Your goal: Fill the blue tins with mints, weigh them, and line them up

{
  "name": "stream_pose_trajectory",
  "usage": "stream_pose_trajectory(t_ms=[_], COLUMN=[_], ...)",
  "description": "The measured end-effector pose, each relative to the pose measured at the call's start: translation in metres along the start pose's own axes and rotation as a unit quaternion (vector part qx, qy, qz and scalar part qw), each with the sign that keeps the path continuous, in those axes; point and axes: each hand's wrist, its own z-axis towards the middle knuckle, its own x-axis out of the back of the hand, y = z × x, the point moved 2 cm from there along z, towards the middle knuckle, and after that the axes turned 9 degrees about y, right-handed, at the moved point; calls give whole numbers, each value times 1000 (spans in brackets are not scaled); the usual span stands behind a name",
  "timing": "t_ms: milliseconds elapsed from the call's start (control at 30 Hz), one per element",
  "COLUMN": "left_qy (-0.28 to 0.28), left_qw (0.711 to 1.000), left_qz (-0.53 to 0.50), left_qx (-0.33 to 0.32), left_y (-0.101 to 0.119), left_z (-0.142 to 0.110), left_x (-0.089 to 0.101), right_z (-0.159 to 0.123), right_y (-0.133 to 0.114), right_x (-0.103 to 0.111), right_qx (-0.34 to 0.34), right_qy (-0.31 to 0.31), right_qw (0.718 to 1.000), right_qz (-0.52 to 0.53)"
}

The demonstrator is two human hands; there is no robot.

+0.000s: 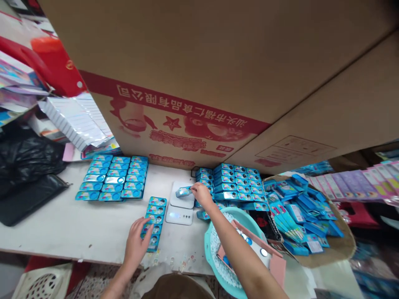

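Note:
My right hand is closed in a pinch on the end of a small blue box, held over the white plate of a small digital scale. The scale's display is lit, but its figures are too small to read. To the left of the scale, a column of blue boxes with round windows runs toward the table's front edge. My left hand rests at this column's left side, thumb and fingers apart over the boxes. Whether it grips one of them I cannot tell for certain.
Stacked blue boxes stand at the left, more behind the scale's right. A turquoise basin holds white pellets and a pink tray. Right of it is a carton of blue boxes. Large cardboard boxes wall the back.

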Motion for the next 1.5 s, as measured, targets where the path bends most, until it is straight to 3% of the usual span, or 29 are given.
stream_pose_trajectory(t_ms=[433, 600, 700, 833, 967, 1100, 1233, 1367, 1500], left_qy=[-12, -18, -15, -17, -15, -13, -43, -96, -205], left_qw=[997, 996, 997, 997, 996, 995, 984, 961, 936], left_qz=[14, 12, 11, 9, 0, 16, 64, 118, 165], left_qx=[-71, -83, -79, -75, -85, -100, -158, -232, -235], left_y=[-6, -4, -2, 4, 12, 20, 45, 90, 121], left_z=[-5, 1, 7, 20, 33, 42, 62, 93, 112], left_x=[0, -2, -4, -12, -18, -26, -54, -107, -149], right_z=[-6, -24, -54, -117, -178, -209, -213, -219, -242], right_y=[-5, -9, 0, 26, 60, 82, 84, 73, 58], right_x=[-8, 5, 16, 20, 11, -4, -9, -5, -1], right_qx=[2, 10, -17, -75, -141, -181, -197, -182, -160], right_qy=[3, 84, 150, 187, 202, 199, 192, 191, 196], right_qw=[1000, 996, 988, 979, 969, 962, 961, 965, 967], right_qz=[-16, 12, 28, 30, -7, -35, -36, -13, 19])
